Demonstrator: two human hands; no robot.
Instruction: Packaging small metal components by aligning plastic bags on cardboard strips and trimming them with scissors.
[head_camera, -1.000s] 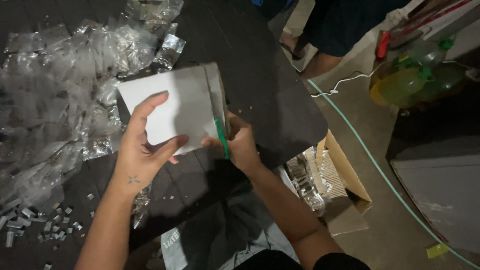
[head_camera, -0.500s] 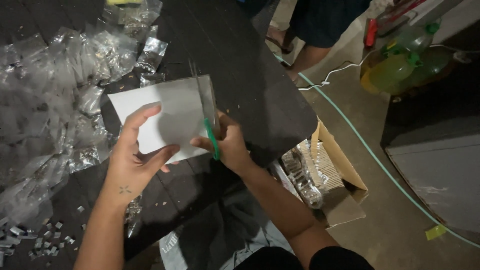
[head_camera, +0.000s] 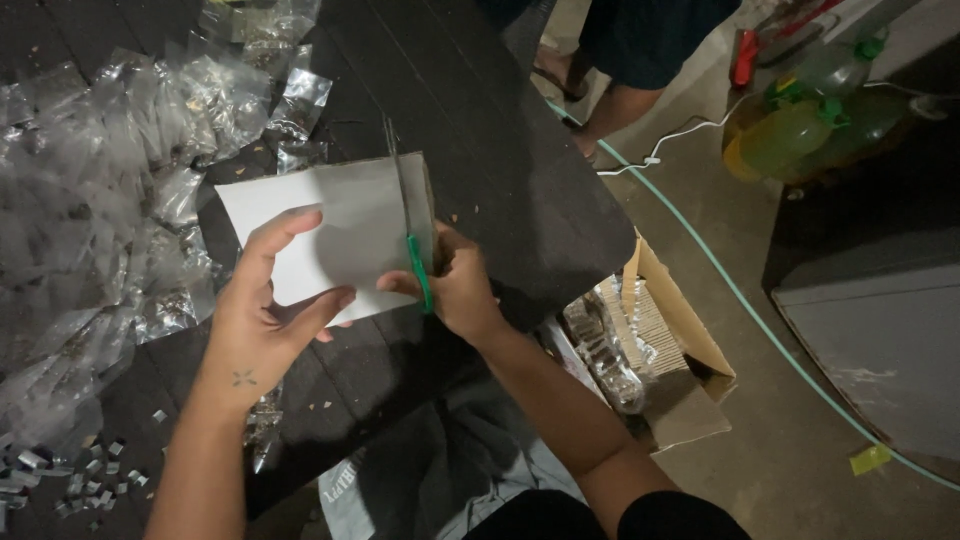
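My left hand (head_camera: 262, 315) grips the near edge of a white rectangular card (head_camera: 330, 225), thumb on top, holding it flat above the dark table (head_camera: 500, 150). My right hand (head_camera: 460, 285) is closed around the green handles of a pair of scissors (head_camera: 408, 225). The scissor blades lie along the card's right side, pointing away from me, with a narrow strip of card to their right.
A heap of small clear plastic bags (head_camera: 110, 170) covers the table's left part, with small silvery pieces (head_camera: 70, 475) near the front left. An open cardboard box (head_camera: 660, 350) stands on the floor at right. Bottles (head_camera: 800, 120), a green hose (head_camera: 740, 300) and another person's leg (head_camera: 610, 100) are beyond.
The card, scissors and both hands have kept their pose; the blades lie a little further along the card's right side. The camera view has shifted slightly.
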